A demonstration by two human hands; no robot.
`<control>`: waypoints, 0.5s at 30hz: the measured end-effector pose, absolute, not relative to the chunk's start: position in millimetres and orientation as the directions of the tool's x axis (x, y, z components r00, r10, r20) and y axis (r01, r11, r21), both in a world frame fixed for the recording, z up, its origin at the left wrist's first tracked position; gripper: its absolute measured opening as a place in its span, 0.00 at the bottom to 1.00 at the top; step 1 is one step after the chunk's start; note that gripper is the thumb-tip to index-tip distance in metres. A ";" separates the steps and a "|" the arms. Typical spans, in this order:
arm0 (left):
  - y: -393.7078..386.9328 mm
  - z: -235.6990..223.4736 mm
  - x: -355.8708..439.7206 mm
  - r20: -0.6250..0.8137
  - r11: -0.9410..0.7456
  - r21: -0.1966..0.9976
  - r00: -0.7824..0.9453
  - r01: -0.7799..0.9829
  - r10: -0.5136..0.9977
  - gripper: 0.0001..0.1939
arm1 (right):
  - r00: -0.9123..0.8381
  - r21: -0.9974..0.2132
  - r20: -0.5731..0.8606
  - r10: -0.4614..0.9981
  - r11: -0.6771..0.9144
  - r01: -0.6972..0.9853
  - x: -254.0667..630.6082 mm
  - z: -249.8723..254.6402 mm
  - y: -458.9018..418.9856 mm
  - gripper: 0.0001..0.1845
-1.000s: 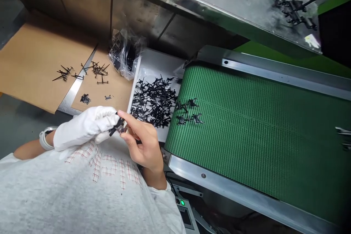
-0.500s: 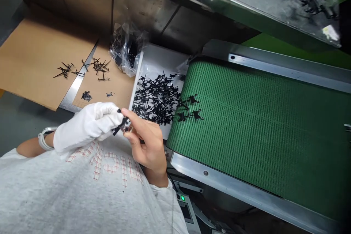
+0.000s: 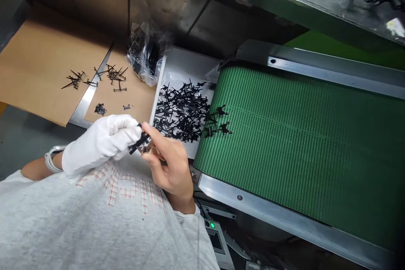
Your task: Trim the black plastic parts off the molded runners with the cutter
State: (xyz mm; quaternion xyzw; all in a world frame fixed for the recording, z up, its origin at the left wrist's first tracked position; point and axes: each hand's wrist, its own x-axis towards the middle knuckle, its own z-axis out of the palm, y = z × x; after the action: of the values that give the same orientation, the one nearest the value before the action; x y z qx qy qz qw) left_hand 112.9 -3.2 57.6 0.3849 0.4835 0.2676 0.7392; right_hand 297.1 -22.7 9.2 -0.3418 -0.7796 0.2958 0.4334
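Observation:
My left hand [image 3: 101, 145], in a white glove, pinches a small black plastic part [image 3: 136, 146] in front of my chest. Bare, my right hand [image 3: 172, 163] has its thumb and bent fingers closed on a small tool with a shiny, yellowish edge [image 3: 148, 150]; its exact kind is hard to make out. My right index fingertip is at the upper end of the black part, and the tool lies close against its side. Beyond my hands, a heap of black plastic parts on sprues [image 3: 183, 109] fills much of a white tray [image 3: 177, 61].
A green conveyor belt [image 3: 284, 147] runs up to the tray, with a black sprue of parts [image 3: 218, 122] at its end. On brown cardboard [image 3: 41, 63] lie bare sprues [image 3: 115, 75] and a small pile of black parts [image 3: 100, 109]. A clear plastic bag [image 3: 147, 55] stands behind.
The sprue at the belt's end has shifted slightly toward the tray. My hands stay together in nearly the same place, and the tool shows a little more between them.

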 end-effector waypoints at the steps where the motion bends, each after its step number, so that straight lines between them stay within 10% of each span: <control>1: -3.2 57.8 113.1 -0.509 0.559 0.829 0.386 -0.022 0.770 0.21 | -0.389 -0.758 0.465 0.795 0.585 0.290 296.9 9.2 -23.1 0.26; 15: 1.3 63.7 118.1 -0.504 0.533 0.846 0.358 0.022 0.786 0.21 | -0.349 -0.725 0.469 0.812 0.579 0.373 294.5 13.7 -21.6 0.22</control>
State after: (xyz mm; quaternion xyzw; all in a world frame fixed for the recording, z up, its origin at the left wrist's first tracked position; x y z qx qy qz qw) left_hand 118.1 1.3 63.7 0.4037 0.5005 0.2658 0.7183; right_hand 294.5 -21.6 13.7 -0.3797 -0.7797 0.2576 0.4260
